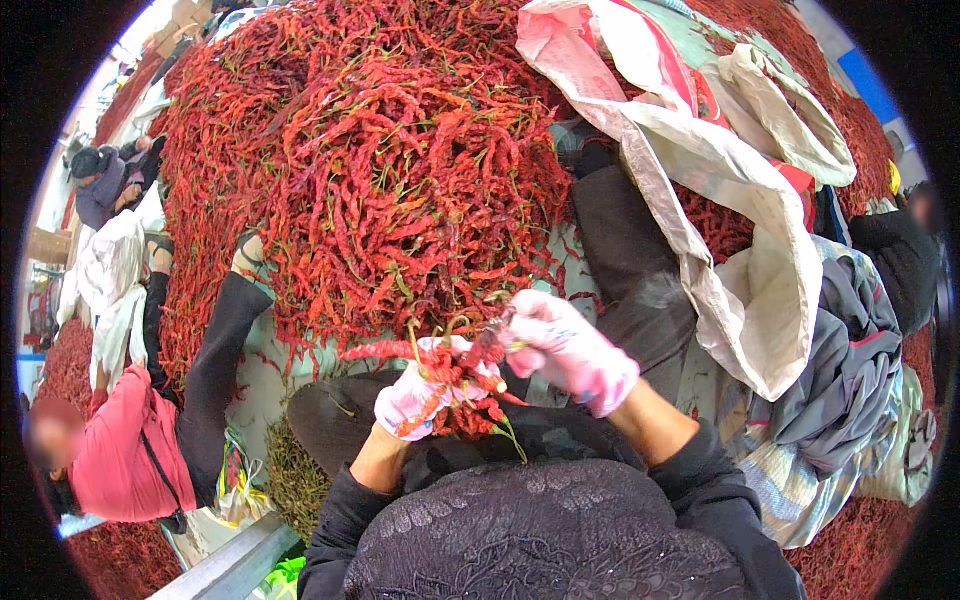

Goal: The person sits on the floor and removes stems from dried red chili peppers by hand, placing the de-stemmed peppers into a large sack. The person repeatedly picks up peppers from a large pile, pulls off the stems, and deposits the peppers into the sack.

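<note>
My left hand, in a white and pink glove, is closed around a bunch of dried red chili peppers, some with green stems, above my lap. Close beside it, my right hand wears a similar glove and pinches a dark red chili pepper at the upper side of the bunch. Its fingertips partly hide that pepper. Directly beyond both hands rises a large heap of red chili peppers, many of them wrinkled and with stems attached.
To the right stands a white woven sack with its mouth open, beside a bundle of grey cloth. Left of my knee lies a pile of greenish-brown stems, near a metal bar. A person in a pink top sits at the left.
</note>
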`<act>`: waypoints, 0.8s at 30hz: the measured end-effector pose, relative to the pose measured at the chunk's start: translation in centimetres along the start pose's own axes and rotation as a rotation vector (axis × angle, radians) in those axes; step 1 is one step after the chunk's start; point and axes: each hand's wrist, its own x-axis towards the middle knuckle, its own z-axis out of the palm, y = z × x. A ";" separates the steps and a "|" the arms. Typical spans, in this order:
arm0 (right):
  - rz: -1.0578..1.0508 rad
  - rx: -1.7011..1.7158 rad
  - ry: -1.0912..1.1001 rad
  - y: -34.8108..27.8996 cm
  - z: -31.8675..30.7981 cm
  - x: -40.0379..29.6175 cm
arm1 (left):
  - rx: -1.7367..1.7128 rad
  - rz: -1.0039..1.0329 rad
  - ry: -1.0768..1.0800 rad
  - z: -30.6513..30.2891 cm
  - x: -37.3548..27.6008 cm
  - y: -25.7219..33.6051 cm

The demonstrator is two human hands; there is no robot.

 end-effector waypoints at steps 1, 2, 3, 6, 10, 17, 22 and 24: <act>0.104 -0.035 -0.019 -1.6 0.7 -0.6 | -0.187 -0.031 -0.054 -4.4 0.2 -1.0; 0.072 -0.076 -0.094 -3.2 -0.3 -1.8 | -0.185 -0.020 -0.116 -6.1 -0.2 -0.8; 0.037 -0.113 -0.181 -4.7 -1.1 -2.5 | -0.171 -0.003 -0.175 -7.4 -0.7 -0.2; -0.057 -0.964 -0.070 -5.2 -4.2 -2.5 | 0.059 -0.038 -0.141 -0.7 -1.1 2.2; -0.504 -1.211 -0.225 -6.3 2.6 0.2 | 0.280 0.009 -0.137 -0.6 -0.9 2.9; -0.316 -1.421 -0.732 -7.3 6.0 4.0 | 0.431 -0.036 -0.070 -2.6 -1.3 3.0; -0.353 -1.622 -0.676 -6.3 6.2 3.9 | 0.337 -0.221 -0.032 -1.4 -0.9 3.2; -0.342 -1.565 -0.594 -6.1 6.3 3.1 | 0.364 -0.178 -0.024 -0.2 -0.5 3.3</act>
